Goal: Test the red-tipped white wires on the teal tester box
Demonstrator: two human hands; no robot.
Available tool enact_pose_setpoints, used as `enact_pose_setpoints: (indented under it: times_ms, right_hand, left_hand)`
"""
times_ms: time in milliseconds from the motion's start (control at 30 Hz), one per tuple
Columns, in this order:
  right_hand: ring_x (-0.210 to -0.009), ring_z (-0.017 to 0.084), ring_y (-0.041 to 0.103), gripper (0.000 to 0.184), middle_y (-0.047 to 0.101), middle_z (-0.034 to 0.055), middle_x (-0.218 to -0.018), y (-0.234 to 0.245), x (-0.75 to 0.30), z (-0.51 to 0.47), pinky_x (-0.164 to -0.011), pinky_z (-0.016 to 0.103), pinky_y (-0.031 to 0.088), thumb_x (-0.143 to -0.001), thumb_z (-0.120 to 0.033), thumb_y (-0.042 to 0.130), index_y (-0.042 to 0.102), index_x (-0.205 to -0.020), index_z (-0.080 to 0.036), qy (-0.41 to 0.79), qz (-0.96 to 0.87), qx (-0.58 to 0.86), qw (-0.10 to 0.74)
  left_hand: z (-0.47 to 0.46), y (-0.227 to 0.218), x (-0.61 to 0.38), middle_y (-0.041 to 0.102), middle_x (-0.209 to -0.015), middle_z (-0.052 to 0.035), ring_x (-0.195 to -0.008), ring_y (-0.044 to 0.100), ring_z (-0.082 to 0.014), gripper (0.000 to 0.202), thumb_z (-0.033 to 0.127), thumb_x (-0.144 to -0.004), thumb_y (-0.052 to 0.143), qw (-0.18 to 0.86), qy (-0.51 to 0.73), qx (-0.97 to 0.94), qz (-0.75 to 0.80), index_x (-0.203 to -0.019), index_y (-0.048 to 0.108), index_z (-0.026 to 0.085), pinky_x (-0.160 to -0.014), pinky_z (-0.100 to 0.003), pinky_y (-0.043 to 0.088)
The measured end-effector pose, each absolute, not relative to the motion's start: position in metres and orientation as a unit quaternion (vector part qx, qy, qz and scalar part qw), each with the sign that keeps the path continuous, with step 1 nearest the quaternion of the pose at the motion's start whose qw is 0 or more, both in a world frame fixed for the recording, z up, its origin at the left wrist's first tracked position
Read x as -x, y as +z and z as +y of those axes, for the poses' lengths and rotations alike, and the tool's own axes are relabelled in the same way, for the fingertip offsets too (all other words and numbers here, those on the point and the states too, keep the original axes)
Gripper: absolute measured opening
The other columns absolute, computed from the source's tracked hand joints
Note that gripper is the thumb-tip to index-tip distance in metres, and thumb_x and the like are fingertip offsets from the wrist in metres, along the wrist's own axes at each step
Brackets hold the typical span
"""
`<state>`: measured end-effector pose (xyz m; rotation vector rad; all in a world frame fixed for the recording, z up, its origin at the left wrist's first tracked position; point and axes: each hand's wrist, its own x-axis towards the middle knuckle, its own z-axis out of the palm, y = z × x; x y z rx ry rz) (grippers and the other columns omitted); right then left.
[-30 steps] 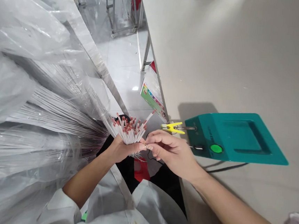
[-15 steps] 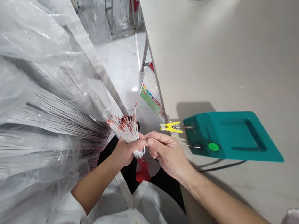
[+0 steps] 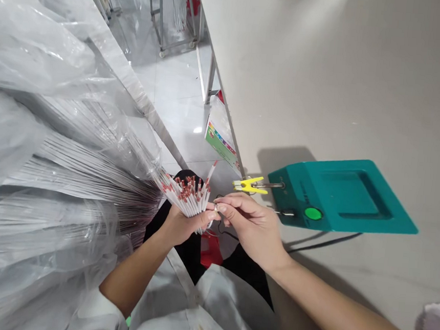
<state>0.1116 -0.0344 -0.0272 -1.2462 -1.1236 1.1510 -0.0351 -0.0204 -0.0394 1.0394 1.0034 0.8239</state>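
My left hand (image 3: 184, 224) is wrapped round a bundle of white wires (image 3: 191, 197) whose reddish-brown ends fan out above the thumb. One wire sticks up higher than the others on the right side of the bundle. My right hand (image 3: 251, 224) pinches at the left thumb tip, thumb and forefinger together. Whatever lies between those fingertips is too small to make out, though it may be part of a wire. Just beyond the right hand, a yellow clip (image 3: 251, 184) is attached to a metal post on a teal device (image 3: 340, 193) with a green button (image 3: 313, 214).
The teal device stands on a grey table (image 3: 326, 92), its black cable (image 3: 324, 242) running beneath. To the left, long white wires (image 3: 88, 169) lie under clear plastic sheeting (image 3: 34, 41) behind a rail (image 3: 158, 123). A printed box (image 3: 222, 139) and a wheeled metal frame (image 3: 161, 16) are on the floor.
The bundle has tipped slightly to the right, and its ends now face more toward me. Both hands stay together, the right one still pinching. The view has shifted a little.
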Motion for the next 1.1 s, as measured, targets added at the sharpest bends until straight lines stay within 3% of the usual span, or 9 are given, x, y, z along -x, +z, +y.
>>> enact_pose_setpoints:
  times_ms: [233,333,467,600,667,767,900,1000,1100]
  right_hand:
    - [-0.065,0.013,0.059,0.01,0.064,0.0028,-0.071,-0.029,-0.114,-0.035,-0.058,0.027,0.049,-0.08,-0.023,0.058,0.065,-0.073,-0.02,0.358,-0.574,0.546,0.495]
    - [-0.069,0.013,0.059,0.011,0.064,0.0045,-0.075,-0.029,-0.119,-0.034,-0.062,0.025,0.048,-0.082,-0.017,0.053,0.063,-0.078,-0.018,0.219,-0.686,0.524,0.455]
    - [-0.064,0.012,0.058,0.015,0.064,0.0057,-0.08,-0.03,-0.127,-0.033,-0.056,0.023,0.045,-0.08,-0.011,0.049,0.063,-0.083,-0.016,-0.011,-0.801,0.482,0.356]
    - [-0.062,0.012,0.057,0.02,0.066,0.0058,-0.08,-0.028,-0.13,-0.032,-0.057,0.025,0.043,-0.077,-0.008,0.045,0.063,-0.082,-0.014,-0.123,-0.844,0.441,0.281]
    - [-0.062,0.013,0.057,0.021,0.066,0.0054,-0.08,-0.026,-0.131,-0.031,-0.057,0.025,0.042,-0.077,-0.008,0.043,0.062,-0.08,-0.015,-0.109,-0.855,0.439,0.255]
    - [-0.062,0.012,0.058,0.019,0.064,0.0042,-0.08,-0.024,-0.132,-0.031,-0.052,0.023,0.041,-0.08,-0.01,0.043,0.06,-0.078,-0.017,0.019,-0.835,0.488,0.253]
    - [-0.069,0.013,0.059,0.015,0.062,0.0043,-0.079,-0.022,-0.131,-0.031,-0.059,0.024,0.046,-0.086,-0.016,0.043,0.058,-0.087,-0.018,0.199,-0.758,0.518,0.343]
    - [-0.073,0.015,0.06,0.013,0.065,0.0045,-0.083,-0.02,-0.128,-0.032,-0.063,0.026,0.048,-0.084,-0.022,0.05,0.058,-0.094,-0.019,0.248,-0.715,0.51,0.408]
    - [-0.07,0.014,0.06,0.009,0.065,0.004,-0.081,-0.018,-0.125,-0.032,-0.061,0.025,0.048,-0.08,-0.026,0.057,0.06,-0.086,-0.019,0.276,-0.693,0.52,0.416]
  left_hand:
    - [-0.021,-0.024,0.028,0.052,-0.049,0.0018,-0.047,0.046,-0.0087,0.019,0.032,-0.069,0.064,0.617,0.352,-0.477,0.517,-0.068,0.065,0.013,-0.048,-0.024,0.036]
    - [-0.022,-0.02,0.026,0.049,-0.047,0.0026,-0.046,0.044,-0.0083,0.017,0.029,-0.07,0.061,0.606,0.347,-0.484,0.528,-0.065,0.064,0.013,-0.048,-0.023,0.035]
    - [-0.023,-0.015,0.024,0.047,-0.047,0.0023,-0.048,0.044,-0.0085,0.017,0.024,-0.07,0.058,0.6,0.325,-0.502,0.532,-0.057,0.061,0.013,-0.049,-0.022,0.036]
    - [-0.023,-0.01,0.023,0.048,-0.047,0.0018,-0.049,0.044,-0.0084,0.017,0.021,-0.069,0.057,0.598,0.317,-0.497,0.543,-0.055,0.06,0.013,-0.05,-0.022,0.036]
    - [-0.022,-0.011,0.023,0.049,-0.048,0.0012,-0.049,0.045,-0.0088,0.015,0.022,-0.07,0.058,0.603,0.317,-0.488,0.546,-0.058,0.061,0.012,-0.05,-0.022,0.036]
    - [-0.022,-0.016,0.025,0.052,-0.049,0.001,-0.049,0.046,-0.0087,0.014,0.025,-0.07,0.06,0.603,0.331,-0.472,0.551,-0.066,0.065,0.012,-0.049,-0.022,0.037]
    - [-0.021,-0.019,0.029,0.052,-0.048,0.0017,-0.046,0.045,-0.0081,0.014,0.025,-0.069,0.061,0.599,0.353,-0.451,0.56,-0.069,0.065,0.012,-0.047,-0.021,0.036]
    - [-0.022,-0.018,0.028,0.051,-0.048,0.0019,-0.047,0.045,-0.0082,0.014,0.026,-0.068,0.062,0.601,0.351,-0.461,0.551,-0.066,0.064,0.012,-0.048,-0.021,0.036]
    - [-0.023,-0.016,0.025,0.049,-0.049,0.0019,-0.05,0.045,-0.0086,0.018,0.027,-0.07,0.061,0.602,0.345,-0.486,0.532,-0.06,0.062,0.013,-0.05,-0.022,0.037]
